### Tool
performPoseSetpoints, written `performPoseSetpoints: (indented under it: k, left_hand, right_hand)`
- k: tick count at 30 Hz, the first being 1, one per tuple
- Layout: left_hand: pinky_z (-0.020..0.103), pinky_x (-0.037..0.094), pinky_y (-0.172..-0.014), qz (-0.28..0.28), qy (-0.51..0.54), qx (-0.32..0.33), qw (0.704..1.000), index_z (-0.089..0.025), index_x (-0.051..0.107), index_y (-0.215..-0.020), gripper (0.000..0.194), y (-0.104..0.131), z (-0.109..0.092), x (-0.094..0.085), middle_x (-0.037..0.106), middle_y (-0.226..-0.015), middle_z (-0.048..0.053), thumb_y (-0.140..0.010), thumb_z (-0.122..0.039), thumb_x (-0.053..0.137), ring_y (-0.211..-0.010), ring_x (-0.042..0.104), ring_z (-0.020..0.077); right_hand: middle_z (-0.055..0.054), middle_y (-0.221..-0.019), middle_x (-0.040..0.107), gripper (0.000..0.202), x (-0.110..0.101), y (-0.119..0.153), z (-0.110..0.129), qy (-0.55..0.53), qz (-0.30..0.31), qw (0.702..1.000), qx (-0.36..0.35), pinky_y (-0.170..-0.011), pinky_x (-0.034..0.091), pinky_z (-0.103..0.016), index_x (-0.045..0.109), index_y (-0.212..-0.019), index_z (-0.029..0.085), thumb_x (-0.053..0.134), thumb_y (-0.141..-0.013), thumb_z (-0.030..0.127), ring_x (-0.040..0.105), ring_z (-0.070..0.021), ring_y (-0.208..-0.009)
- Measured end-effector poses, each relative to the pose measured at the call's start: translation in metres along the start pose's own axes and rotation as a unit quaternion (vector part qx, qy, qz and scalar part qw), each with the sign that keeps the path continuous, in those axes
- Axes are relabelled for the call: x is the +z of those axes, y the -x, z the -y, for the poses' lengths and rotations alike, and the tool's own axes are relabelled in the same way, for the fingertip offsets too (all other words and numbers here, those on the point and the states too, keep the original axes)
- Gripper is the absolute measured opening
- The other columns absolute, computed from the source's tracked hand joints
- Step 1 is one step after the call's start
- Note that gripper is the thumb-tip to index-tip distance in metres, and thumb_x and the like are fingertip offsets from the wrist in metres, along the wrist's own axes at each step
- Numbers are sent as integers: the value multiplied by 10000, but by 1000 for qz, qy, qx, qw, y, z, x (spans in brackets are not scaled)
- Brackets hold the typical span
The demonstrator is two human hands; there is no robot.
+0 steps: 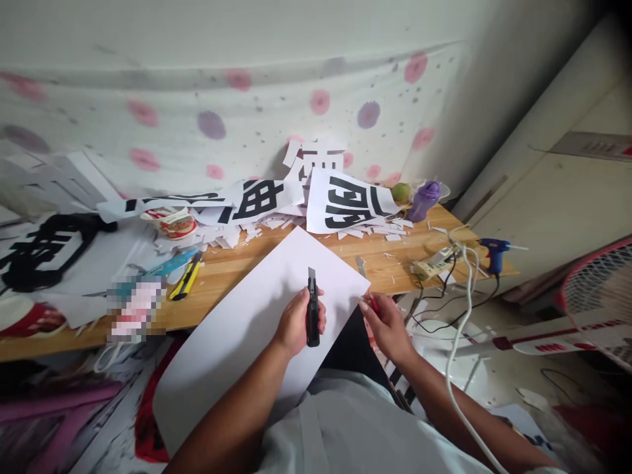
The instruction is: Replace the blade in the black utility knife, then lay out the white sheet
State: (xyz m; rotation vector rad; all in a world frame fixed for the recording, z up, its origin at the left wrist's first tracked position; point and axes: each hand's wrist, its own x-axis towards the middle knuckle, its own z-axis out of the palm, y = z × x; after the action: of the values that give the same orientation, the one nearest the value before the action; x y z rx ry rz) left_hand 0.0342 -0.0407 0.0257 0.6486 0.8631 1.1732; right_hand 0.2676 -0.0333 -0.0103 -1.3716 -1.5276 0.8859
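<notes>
My left hand (301, 321) is wrapped round a black utility knife (313, 313), whose blade points up and away from me. Beneath it lies a large blank white sheet of paper (247, 316), partly on the table and partly over my lap. At the sheet's right corner, my right hand (388, 322) is pinched on a thin red object (373, 302), mostly covered by the fingers. Whether those fingers also grip the paper, I cannot tell. A narrow metal strip (361, 266) lies just beyond that corner.
On the wooden table (276, 240) are paper scraps, sheets with black characters (345, 204), a paper bowl (170, 224), a yellow utility knife (186, 278) and a purple bottle (424, 199). Right are a power strip (435, 262), blue glue gun (495, 253), white cable (461, 329) and racket (600, 296).
</notes>
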Motion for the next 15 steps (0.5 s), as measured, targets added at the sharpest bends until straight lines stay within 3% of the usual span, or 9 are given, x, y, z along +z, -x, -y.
performPoseSetpoints:
  k: [3,6,10,15]
  left_hand:
    - [293,476,-524,1,28,-14,1000,-207,614,-1143,614,0,0,-2,652,-722,13,-944,-788,618,-536,589,167]
    - [292,478,-530,-3,32,-9,999,-207,613,-1112,589,0,-1,-3,663,-737,24,-954,-775,614,-550,603,173]
    - [293,474,-527,-9,33,-4,999,-204,610,-1082,537,-1,-3,-3,668,-737,28,-948,-721,664,-551,604,174]
    - [302,487,-542,-32,69,20,997,-214,609,-1060,488,-11,-12,0,635,-723,1,-914,-658,750,-565,586,168]
  right_hand:
    - [-63,-949,700,433,14,1,15,-97,53,994,23,-768,538,-330,658,-1035,233,594,-1015,661,640,-232,-876]
    - [-39,-825,641,499,26,0,16,-126,107,985,56,-684,500,-317,655,-916,240,524,-1027,709,588,-215,-771]
    - [-10,-757,588,516,33,-5,20,-165,128,973,95,-588,423,-294,660,-876,235,598,-967,739,519,-178,-660]
    - [23,-714,583,513,34,-1,46,-236,147,949,149,-478,280,-256,606,-866,229,734,-861,726,400,-111,-519]
